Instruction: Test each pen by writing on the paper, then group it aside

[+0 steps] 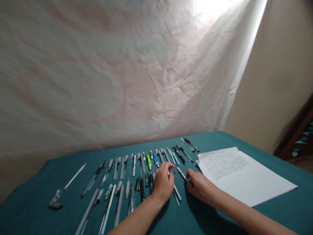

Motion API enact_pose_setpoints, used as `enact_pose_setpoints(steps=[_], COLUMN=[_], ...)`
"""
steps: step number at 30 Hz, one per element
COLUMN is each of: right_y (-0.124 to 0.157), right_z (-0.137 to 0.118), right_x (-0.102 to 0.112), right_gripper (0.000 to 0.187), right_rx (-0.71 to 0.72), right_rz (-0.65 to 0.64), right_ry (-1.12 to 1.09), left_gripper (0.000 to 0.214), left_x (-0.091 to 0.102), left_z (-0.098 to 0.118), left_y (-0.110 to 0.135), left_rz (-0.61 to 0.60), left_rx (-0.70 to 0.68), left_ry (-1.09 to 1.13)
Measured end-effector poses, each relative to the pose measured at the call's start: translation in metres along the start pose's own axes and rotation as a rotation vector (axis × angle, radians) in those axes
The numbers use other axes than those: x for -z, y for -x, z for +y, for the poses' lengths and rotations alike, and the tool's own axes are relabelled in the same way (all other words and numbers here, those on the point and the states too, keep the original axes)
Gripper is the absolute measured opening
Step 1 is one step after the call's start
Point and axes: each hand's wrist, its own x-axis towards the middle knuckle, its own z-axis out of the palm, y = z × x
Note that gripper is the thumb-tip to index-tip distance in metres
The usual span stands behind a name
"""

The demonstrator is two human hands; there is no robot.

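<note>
My right hand [199, 186] is closed on a pen [181, 174] with a white upper part and a dark lower end, which slants over the cloth. To its left, my left hand [163, 182] is over the rows of pens, its fingers curled in toward the thumb. Whatever lies between those fingertips is too small to make out. A pale blue pen [177, 192] and a thin refill-like stick show from beneath that hand. Just behind it lie a blue pen [156, 160] and a bright green pen [149, 162].
Several pens, clear tubes and caps lie in rows on the green tablecloth [29, 192]. Dark pens [179, 155] lie farther back. Handwritten paper sheets [249, 182] are at right. A white stick with a dark-ended piece [55, 203] lies at left. A pale sheet [137, 75] hangs behind.
</note>
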Motion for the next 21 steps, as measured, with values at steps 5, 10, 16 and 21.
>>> enact_pose_setpoints(steps=[5, 10, 16, 21], right_y=[0.006, 0.004, -0.007, -0.006], right_z=[-0.006, 0.003, 0.003, -0.008], right_x=[0.009, 0.003, 0.002, 0.005], right_gripper=[0.022, 0.020, 0.008, 0.005], right_rx=[-0.050, -0.038, 0.045, 0.098], right_rz=[-0.055, -0.017, 0.070, 0.100], right_ry=[0.169, 0.181, -0.222, -0.519], left_gripper=[0.022, 0.018, 0.033, 0.032], left_x=[0.001, -0.001, -0.007, -0.004], left_z=[0.002, 0.001, -0.002, 0.017], left_y=[0.000, -0.002, -0.009, -0.007], left_rz=[-0.003, 0.018, 0.141, -0.110], left_rx=[0.001, 0.050, 0.327, 0.416], left_ry=[0.036, 0.185, 0.488, 0.600])
